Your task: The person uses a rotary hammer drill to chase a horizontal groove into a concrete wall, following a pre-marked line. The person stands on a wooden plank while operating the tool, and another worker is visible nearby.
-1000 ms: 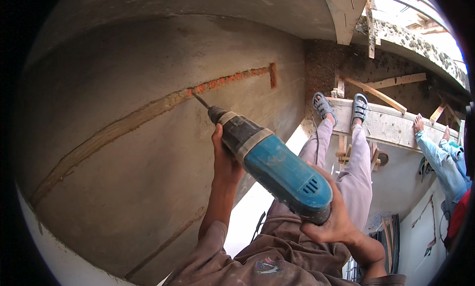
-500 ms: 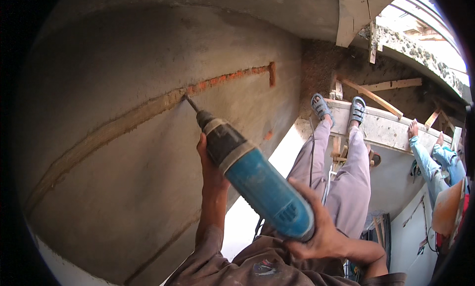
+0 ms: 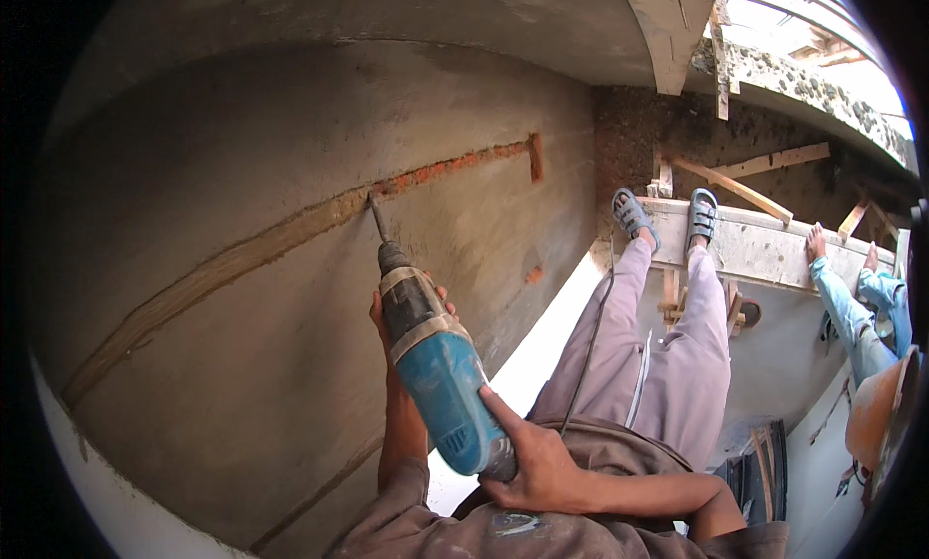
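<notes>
Grasping blue drill (image 3: 437,380): L hand (image 3: 381,317) curled abt front, R hand (image 3: 544,468) clasped abt rear, bit (image 3: 378,220) at groove (image 3: 290,232).

A pale plank (image 3: 760,247) bears sandalled feet (image 3: 704,216) and another person's bare feet (image 3: 816,241).

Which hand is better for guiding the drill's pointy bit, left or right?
Probably the left hand: its fingers show on both sides of the drill's front, nearer the bit. The right hand grips the rear end, farther from the wall groove.
</notes>
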The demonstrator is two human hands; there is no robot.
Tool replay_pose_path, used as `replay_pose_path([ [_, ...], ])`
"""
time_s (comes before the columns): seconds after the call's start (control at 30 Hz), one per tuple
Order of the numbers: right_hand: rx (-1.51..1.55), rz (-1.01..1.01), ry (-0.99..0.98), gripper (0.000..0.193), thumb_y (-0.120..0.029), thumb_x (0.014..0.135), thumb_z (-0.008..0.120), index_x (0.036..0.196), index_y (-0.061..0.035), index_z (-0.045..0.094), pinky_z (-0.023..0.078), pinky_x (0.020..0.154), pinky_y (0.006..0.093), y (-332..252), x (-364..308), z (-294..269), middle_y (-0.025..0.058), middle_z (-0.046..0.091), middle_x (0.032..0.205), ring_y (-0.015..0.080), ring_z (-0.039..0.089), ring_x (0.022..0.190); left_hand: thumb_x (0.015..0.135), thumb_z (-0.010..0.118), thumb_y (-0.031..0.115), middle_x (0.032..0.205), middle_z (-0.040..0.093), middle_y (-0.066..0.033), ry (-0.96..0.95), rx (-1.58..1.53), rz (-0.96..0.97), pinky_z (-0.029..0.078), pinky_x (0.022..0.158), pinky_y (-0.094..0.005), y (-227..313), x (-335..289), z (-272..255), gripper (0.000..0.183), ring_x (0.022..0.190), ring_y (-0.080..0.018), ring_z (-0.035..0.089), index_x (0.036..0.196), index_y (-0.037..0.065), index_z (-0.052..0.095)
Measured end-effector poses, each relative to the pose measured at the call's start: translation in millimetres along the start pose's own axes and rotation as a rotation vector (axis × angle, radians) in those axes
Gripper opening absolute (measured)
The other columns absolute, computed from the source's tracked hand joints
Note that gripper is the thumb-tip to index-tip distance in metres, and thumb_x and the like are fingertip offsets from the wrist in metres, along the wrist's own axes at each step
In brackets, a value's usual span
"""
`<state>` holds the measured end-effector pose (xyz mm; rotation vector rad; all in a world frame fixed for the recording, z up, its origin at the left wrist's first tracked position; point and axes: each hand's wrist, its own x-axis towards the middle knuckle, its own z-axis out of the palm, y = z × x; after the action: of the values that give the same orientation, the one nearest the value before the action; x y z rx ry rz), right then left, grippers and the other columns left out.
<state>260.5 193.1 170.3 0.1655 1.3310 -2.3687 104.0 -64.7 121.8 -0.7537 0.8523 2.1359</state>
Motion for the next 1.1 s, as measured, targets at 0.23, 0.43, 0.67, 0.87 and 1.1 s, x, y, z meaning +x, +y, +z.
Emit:
replay_pose_path([
  [0.23,0.115,-0.041,0.094,0.100,-0.007,0.068,0.073,0.155,-0.0050,0.023,0.051,0.095,0.0399,8.5,-7.5,-50.4,0.0270,0.064,0.117,0.0384,0.067,0.107,0.099,0.039,0.062,0.106,0.069,-0.0074,0.274,0.488,0.164,0.057,0.087,-0.0395,-33.7,21.1,49.0,0.058,0.095,-0.0207,0.069,0.119,0.011,0.059],
  [0.43,0.096,-0.072,0.115,0.098,-0.005,0.068,0.074,0.153,-0.0036,0.026,0.048,0.097,0.0367,14.6,4.0,-63.6,0.0240,0.063,0.120,0.0339,0.065,0.111,0.099,0.038,0.060,0.102,0.069,-0.0073,0.372,0.507,0.211,0.057,0.083,-0.0382,-31.6,41.6,57.9,0.057,0.090,-0.0206,0.070,0.116,0.011,0.060],
  [0.67,0.022,-0.143,0.123,0.098,-0.009,0.069,0.078,0.153,-0.0040,0.028,0.054,0.089,0.0374,35.1,4.6,-41.8,0.0230,0.069,0.110,0.0346,0.070,0.102,0.094,0.036,0.068,0.100,0.069,-0.0137,0.525,0.441,0.212,0.062,0.073,-0.0444,-25.5,37.0,34.5,0.065,0.086,-0.0285,0.072,0.117,0.012,0.062],
  [0.87,-0.068,-0.058,0.056,0.100,-0.010,0.067,0.078,0.153,-0.0040,0.028,0.050,0.098,0.0390,2.0,27.0,-50.8,0.0247,0.060,0.128,0.0345,0.065,0.113,0.096,0.036,0.065,0.107,0.068,-0.0142,0.423,0.298,0.258,0.062,0.076,-0.0475,-16.7,44.3,34.4,0.063,0.094,-0.0298,0.071,0.125,0.014,0.058],
  [1.1,0.162,0.148,0.112,0.094,-0.008,0.063,0.069,0.148,0.0009,0.031,0.034,0.111,0.0369,-0.1,26.3,-103.7,0.0196,0.051,0.136,0.0269,0.049,0.129,0.099,0.048,0.055,0.118,0.065,-0.0048,0.246,0.273,0.203,0.050,0.102,-0.0374,-34.2,70.6,64.3,0.051,0.112,-0.0176,0.064,0.125,0.012,0.056],
])
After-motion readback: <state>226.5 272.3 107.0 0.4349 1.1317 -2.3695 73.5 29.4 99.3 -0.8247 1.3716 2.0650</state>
